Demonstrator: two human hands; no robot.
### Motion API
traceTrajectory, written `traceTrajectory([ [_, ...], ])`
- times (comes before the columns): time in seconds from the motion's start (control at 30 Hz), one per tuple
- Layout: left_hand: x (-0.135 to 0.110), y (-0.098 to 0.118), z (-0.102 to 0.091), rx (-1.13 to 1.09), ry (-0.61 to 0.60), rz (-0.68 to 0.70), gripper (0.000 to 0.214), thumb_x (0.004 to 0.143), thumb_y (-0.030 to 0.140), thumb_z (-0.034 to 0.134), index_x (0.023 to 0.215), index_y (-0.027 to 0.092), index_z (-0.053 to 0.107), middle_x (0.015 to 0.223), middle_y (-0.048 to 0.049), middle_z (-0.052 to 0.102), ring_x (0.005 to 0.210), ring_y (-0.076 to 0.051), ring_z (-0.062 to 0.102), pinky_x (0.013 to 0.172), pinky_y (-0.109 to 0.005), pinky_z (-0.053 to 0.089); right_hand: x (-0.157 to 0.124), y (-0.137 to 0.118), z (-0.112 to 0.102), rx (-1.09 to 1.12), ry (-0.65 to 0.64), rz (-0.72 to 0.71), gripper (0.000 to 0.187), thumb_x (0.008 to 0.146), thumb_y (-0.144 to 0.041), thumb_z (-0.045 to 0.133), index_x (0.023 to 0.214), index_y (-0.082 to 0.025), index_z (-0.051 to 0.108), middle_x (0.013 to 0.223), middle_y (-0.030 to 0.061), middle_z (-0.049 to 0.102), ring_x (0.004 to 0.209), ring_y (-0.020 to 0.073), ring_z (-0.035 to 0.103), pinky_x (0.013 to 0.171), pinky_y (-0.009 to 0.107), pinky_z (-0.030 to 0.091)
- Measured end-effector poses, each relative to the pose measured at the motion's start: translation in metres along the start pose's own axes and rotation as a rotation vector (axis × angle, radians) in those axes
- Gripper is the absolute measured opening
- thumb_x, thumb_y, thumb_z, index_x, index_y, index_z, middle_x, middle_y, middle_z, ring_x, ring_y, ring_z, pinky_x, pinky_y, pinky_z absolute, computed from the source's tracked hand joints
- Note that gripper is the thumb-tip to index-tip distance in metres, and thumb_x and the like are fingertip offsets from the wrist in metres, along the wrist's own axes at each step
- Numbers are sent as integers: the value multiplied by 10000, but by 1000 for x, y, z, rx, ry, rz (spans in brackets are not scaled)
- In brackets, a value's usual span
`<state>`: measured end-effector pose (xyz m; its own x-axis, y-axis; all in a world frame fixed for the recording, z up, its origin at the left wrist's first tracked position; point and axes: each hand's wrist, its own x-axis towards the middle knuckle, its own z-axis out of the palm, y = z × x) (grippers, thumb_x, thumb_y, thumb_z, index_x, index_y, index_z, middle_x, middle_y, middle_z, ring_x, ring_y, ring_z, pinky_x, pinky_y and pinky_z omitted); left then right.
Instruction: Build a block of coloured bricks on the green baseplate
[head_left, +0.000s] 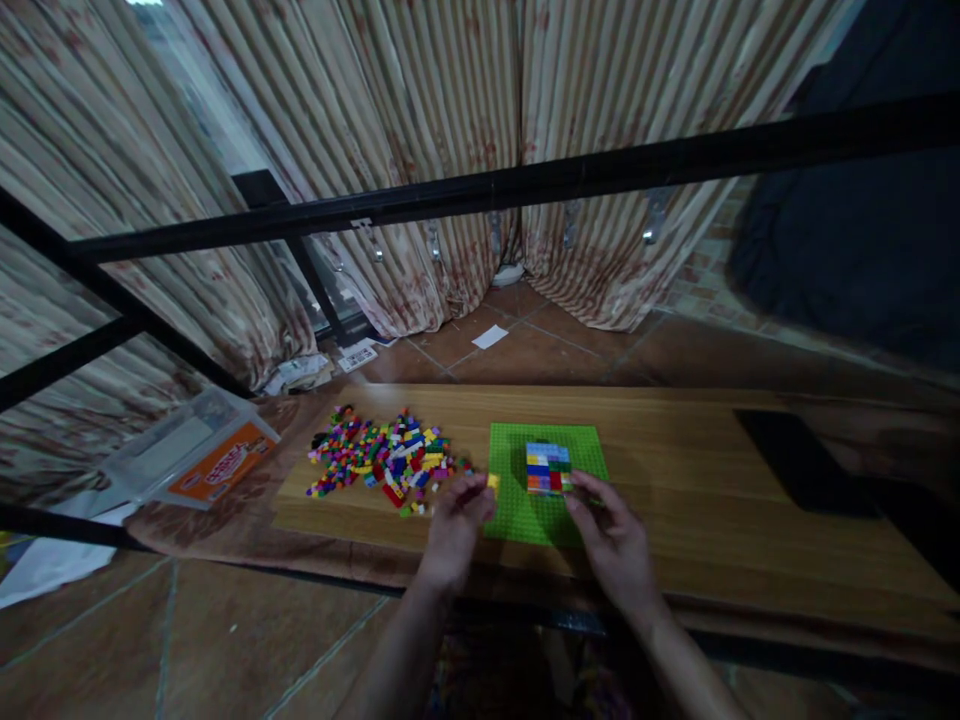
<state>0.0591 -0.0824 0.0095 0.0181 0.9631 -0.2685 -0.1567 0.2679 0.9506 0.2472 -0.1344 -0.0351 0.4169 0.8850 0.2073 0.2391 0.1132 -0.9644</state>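
Tabletop point(675, 470) crosses my remote view, beside a clear box point(169, 445) whose orange label point(221, 468) I cannot read. Green baseplate point(517, 522) carries a multicoloured brick build point(548, 468), likely light, stiff, best held by opposite sides. My right grip point(616, 530) narrows at its right edge, hold unclear; my left grip point(454, 530) pinches a yellow brick point(493, 482).

Striped curtains point(442, 90) are hanging across the far side, a black rail point(465, 193) is running before them, and brown tiles point(547, 340) are covering the floor point(97, 640).
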Motion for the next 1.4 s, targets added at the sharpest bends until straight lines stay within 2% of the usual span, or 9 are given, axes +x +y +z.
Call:
traceTrajectory([
  [0.07,-11,-1,16,-261,-72,-228,294,646,261,808,873,145,660,744,-14,648,661,-109,614,663,-237,497,-1,-16,-2,-50,-89,-74,366,844,-378,610,1190,-257,601,1172,74,645,1052,215,609,929,390,487],
  [0.17,-21,-1,33,-416,-137,-377,341,599,236,851,866,135,664,713,-10,652,638,-93,618,641,-209,492,2,-36,-7,-140,-173,-151,422,835,-352,631,1246,-278,571,1200,70,621,1097,223,584,964,402,468],
  [0.3,-26,-1,47,-473,-201,-411,331,585,214,861,854,135,684,756,-12,672,657,-85,614,659,-203,481,7,-48,-12,-203,-262,-200,418,824,-335,654,1235,-300,588,1170,65,634,1115,246,568,949,426,474],
  [0.53,-29,-7,61,-400,-273,-420,343,607,307,848,869,143,699,785,-15,666,687,-86,605,676,-205,459,9,-39,-22,-216,-259,-179,268,835,-345,645,1098,-293,657,1061,49,658,1027,222,599,882,376,494],
  [0.63,-26,-10,63,-254,-240,-331,350,649,368,810,900,150,699,823,-29,679,682,-92,596,674,-216,458,17,-30,-29,-206,-201,-149,271,814,-394,660,1053,-267,676,1014,52,662,965,215,617,846,357,501],
  [0.8,-12,-11,54,48,-106,-32,239,734,338,719,895,164,693,872,-32,695,768,-125,605,714,-229,456,46,-10,-33,-184,-58,-57,385,760,-470,692,1059,-228,675,972,53,668,890,204,615,826,356,501],
  [0.97,8,-17,40,214,-17,97,238,761,268,662,970,155,672,865,-39,699,770,-147,625,719,-256,475,71,9,-23,-170,-104,-39,371,732,-477,698,1010,-231,696,988,53,690,899,206,618,846,378,493],
  [1.23,19,-22,36,408,-82,183,332,825,305,605,1125,166,632,1080,-86,678,895,-181,643,752,-288,511,85,16,-18,-189,-252,-38,327,732,-416,696,1006,-237,705,1025,43,692,946,206,624,875,382,486],
  [1.4,18,-13,44,631,-146,428,352,886,286,529,1226,211,587,1199,-85,625,1066,-206,599,934,-369,486,88,17,-19,-142,-274,3,333,705,-413,722,990,-240,715,1019,36,699,967,213,623,894,391,477],
])
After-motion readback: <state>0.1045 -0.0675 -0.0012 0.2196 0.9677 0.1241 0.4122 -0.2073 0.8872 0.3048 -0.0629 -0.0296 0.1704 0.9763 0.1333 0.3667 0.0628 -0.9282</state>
